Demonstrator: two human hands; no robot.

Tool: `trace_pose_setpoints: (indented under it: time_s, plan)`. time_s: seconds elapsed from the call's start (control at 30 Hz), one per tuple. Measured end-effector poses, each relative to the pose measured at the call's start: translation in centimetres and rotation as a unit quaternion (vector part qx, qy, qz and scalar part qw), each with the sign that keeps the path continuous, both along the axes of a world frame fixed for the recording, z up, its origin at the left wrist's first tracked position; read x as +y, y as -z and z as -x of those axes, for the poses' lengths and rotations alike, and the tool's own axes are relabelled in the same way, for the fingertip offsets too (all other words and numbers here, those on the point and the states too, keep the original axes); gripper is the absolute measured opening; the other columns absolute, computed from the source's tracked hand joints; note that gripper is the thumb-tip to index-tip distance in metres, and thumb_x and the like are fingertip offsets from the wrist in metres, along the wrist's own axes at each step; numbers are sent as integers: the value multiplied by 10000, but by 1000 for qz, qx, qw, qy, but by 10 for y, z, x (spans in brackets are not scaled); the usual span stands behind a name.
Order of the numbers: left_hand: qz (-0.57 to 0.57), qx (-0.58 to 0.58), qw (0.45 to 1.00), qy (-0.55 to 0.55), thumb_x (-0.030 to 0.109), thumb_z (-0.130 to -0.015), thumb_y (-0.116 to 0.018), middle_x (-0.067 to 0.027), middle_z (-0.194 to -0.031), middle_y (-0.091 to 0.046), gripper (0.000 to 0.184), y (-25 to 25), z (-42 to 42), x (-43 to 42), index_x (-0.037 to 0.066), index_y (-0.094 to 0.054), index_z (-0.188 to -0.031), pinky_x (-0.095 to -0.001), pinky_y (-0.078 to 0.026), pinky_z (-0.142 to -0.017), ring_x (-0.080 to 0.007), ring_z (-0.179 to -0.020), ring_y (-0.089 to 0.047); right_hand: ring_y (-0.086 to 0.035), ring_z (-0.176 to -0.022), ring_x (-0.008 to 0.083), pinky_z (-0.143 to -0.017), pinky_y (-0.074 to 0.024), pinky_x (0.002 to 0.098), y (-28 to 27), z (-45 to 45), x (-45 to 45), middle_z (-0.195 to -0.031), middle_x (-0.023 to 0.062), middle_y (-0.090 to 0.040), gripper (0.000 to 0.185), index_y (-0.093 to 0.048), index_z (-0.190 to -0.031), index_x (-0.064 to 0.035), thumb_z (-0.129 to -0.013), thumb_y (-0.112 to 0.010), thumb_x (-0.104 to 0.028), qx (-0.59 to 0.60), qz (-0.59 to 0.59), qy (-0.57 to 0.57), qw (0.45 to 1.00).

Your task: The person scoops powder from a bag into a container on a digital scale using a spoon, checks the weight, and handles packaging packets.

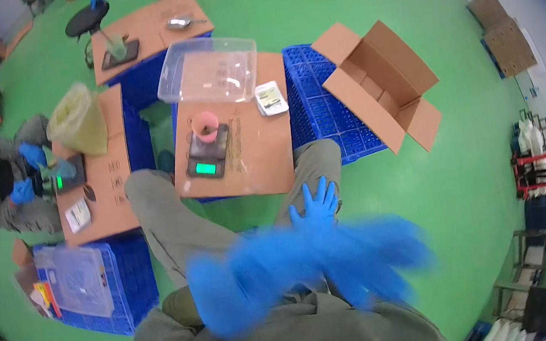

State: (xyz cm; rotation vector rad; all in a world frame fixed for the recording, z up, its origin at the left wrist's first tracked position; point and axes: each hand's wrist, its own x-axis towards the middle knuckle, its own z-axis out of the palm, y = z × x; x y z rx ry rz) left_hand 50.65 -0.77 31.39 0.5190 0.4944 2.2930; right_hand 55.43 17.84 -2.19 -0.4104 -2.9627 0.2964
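Blurred above the lap, holding up gloved hands (302, 259); cannot tell whether with fingers together or apart. Just beyond, spread-fingered on the right thigh, a blue glove (314, 211), worn or not unclear. Farther, on the cardboard-topped table (264, 161), a lit scale (209, 153) under a pink cup (204, 118); behind, a clear tub (217, 71).

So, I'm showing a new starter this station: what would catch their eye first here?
Probably the large blue blur in the foreground, apparently the gloved left hand, with the right hand spread on the right leg just beyond. Next, the scale with its glowing green display and a pink cup on it, on the cardboard surface straight ahead. Then the open cardboard box, right of that, overlapping a blue crate in view.
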Motion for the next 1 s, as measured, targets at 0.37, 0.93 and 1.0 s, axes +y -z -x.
trace_pose_setpoints:
  time_s: [0.37, 0.93, 1.0]
  plan:
    - [-140, 313, 939, 13, 519, -837, -582, -130, -879, -600, 513, 58, 81, -52, 20, -639, -944, -355, -474, -672, -265, -810, -597, -189, -1445, 497, -1150, -199, 603, -7, 12, -4, -1585, 242, -237, 643, -557, -1378, -123, -817, -694, -406, -21, 3, 21, 1000]
    - [-210, 164, 964, 14, 432, -901, -602, -79, -1035, -609, 528, 56, 121, -66, 46, -565, -1259, -283, -462, -718, -181, -873, -599, -228, -1431, 489, -1116, -261, 617, 2, 28, -12, -1576, 231, -250, 633, -546, -1365, -146, -796, -747, -338, -60, -60, 22, 996]
    - [-215, 150, 965, 22, 431, -919, -576, -84, -1083, -598, 538, 61, 144, -73, 50, -537, -1296, -290, -462, -747, -187, -914, -594, -243, -1424, 495, -1121, -259, 614, 3, 47, -15, -1549, 265, -288, 611, -541, -1346, -93, -809, -728, -317, -49, -74, 34, 995]
